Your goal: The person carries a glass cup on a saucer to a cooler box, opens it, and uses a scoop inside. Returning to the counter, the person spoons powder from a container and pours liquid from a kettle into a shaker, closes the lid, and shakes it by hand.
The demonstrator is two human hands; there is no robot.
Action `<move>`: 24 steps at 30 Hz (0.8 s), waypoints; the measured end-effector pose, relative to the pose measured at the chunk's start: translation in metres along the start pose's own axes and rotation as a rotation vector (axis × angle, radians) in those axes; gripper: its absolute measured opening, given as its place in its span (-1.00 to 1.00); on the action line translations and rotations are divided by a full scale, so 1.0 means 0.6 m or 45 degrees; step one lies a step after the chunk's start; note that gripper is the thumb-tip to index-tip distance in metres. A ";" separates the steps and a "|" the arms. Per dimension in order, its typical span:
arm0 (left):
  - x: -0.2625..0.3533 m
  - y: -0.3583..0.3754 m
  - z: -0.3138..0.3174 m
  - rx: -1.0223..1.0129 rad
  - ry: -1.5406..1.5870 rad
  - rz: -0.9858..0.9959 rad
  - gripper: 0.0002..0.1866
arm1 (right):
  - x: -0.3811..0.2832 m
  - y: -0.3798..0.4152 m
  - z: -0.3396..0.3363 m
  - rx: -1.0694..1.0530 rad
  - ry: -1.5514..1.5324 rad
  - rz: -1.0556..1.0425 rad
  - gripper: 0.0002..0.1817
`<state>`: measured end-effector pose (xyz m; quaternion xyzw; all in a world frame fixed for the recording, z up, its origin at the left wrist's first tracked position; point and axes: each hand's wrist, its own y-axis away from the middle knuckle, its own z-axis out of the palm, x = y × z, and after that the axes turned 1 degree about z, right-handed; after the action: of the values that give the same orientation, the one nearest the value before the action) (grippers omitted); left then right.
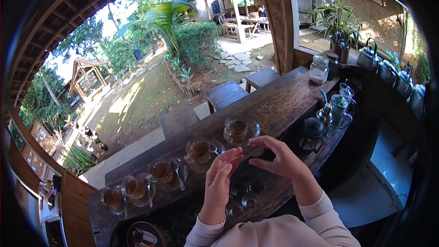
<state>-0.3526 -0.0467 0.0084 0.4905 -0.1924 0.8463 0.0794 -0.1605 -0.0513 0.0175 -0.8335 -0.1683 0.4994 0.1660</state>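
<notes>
My left hand [219, 178] hovers over the front of the wooden counter [281, 103], palm turned inward, fingers loosely extended and holding nothing. Facing it, my right hand [284, 159] is curved, its thumb apart from the fingers and nothing between them. Just beyond the fingertips, a glass cup of brown drink [237, 129] stands on a clear saucer. Left of it, another filled cup [200, 150] has a spoon [212, 148] beside it. Farther left come more filled cups, one [161, 170] with a spoon [179, 176] on its saucer.
Empty glasses [250, 200] sit below the counter top, near my hands. At right are a dark kettle [313, 127], a glass pitcher [338, 106] and a lidded jar [319, 69]. Metal kettles [368, 58] line the right ledge. Stools [226, 95] stand beyond the counter.
</notes>
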 end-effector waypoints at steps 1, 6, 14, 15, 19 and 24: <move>0.002 -0.004 0.005 -0.008 -0.031 0.009 -0.58 | -0.006 0.002 -0.006 0.014 0.001 -0.018 -0.44; -0.006 -0.022 0.035 -0.061 -0.080 -0.009 -0.60 | -0.009 0.014 -0.055 0.017 -0.209 -0.167 -0.55; -0.062 -0.068 0.154 -0.184 -0.166 -0.041 -0.63 | 0.012 0.045 -0.238 -0.034 -0.232 -0.250 -0.56; -0.077 -0.080 0.178 -0.192 -0.178 -0.035 -0.64 | 0.022 0.052 -0.266 -0.045 -0.264 -0.217 -0.56; -0.162 -0.148 0.289 -0.281 -0.119 -0.041 -0.65 | 0.086 0.074 -0.386 -0.035 -0.281 -0.175 -0.58; -0.249 -0.241 0.436 -0.529 -0.082 -0.150 -0.68 | 0.154 0.113 -0.533 0.072 -0.177 -0.093 -0.64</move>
<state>-0.0209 -0.0125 0.0321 0.5009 -0.3359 0.7662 0.2219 0.1724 -0.1046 0.0581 -0.7850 -0.1956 0.5543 0.1954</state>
